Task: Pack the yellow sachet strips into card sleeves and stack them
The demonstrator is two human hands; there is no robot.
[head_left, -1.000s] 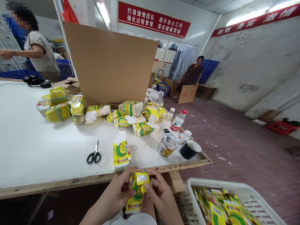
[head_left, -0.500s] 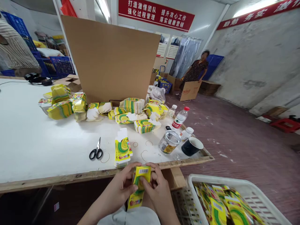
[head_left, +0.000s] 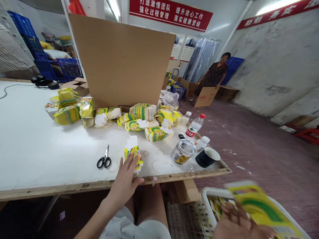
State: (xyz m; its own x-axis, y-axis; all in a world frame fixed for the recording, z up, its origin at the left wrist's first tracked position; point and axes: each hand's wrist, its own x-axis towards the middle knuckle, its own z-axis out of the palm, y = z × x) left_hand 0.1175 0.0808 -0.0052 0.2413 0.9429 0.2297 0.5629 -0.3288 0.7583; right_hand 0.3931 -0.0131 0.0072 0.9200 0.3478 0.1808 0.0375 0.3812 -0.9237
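My left hand (head_left: 126, 181) rests at the table's front edge, fingers spread over a small stack of flat yellow and green cartons (head_left: 133, 151) with white flaps. Over the white basket (head_left: 208, 199) at lower right is my right hand (head_left: 234, 220), smeared by motion, with a yellow carton (head_left: 261, 205) at its fingers. Blur hides the exact grip on this carton. More yellow cartons (head_left: 215, 202) lie inside the basket, partly covered by the hand. Black-handled scissors (head_left: 104, 161) lie left of the stack.
Bundles of flat cartons (head_left: 142, 113) line the table before a tall cardboard sheet (head_left: 122, 63). A clear jar (head_left: 183, 152), a dark mug (head_left: 207, 157) and a red-capped bottle (head_left: 195, 126) stand at the right corner. Further back, a person (head_left: 211, 76) holds cardboard.
Both hands were together on a yellow carton above the lap. My right hand has swung right over the basket with a carton; my left has moved onto the stack.
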